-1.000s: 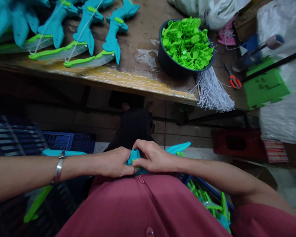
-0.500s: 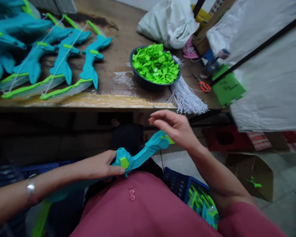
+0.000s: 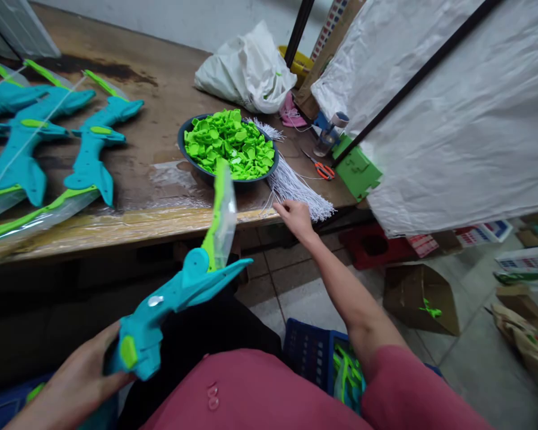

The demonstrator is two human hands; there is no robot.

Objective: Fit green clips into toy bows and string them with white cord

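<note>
A: Bow [image 3: 179, 298] first, then. Where have you got it?

B: In my left hand [image 3: 78, 382], low by my lap. My fingers are wrapped around the teal grip, and the limb with its green, clear-wrapped tip stands up toward the table [image 3: 130, 221] edge.

A: And your right hand [image 3: 296, 218]?

B: Out at the table's front edge, on the near end of the white strings [image 3: 298, 188] that lie just beside the bowl [image 3: 192, 164] of green parts [image 3: 228, 143]. My fingers look narrowed around a strand or two, but the hand covers the tips, so I cannot tell whether I have actually pinched one.

A: How would you do it well?

B: I'd say take one strand only, pulling along the bundle's length so the rest don't drag off the edge. I'd keep the bow steady and tilted away from the bowl, since its tip is near the rim.

A: Anything else around?

B: Finished bows [image 3: 49, 149] lie on the table to my left. Scissors [image 3: 323, 170] sit beyond the strings, and a blue crate [image 3: 311, 352] of more pieces is at my right knee.
</note>
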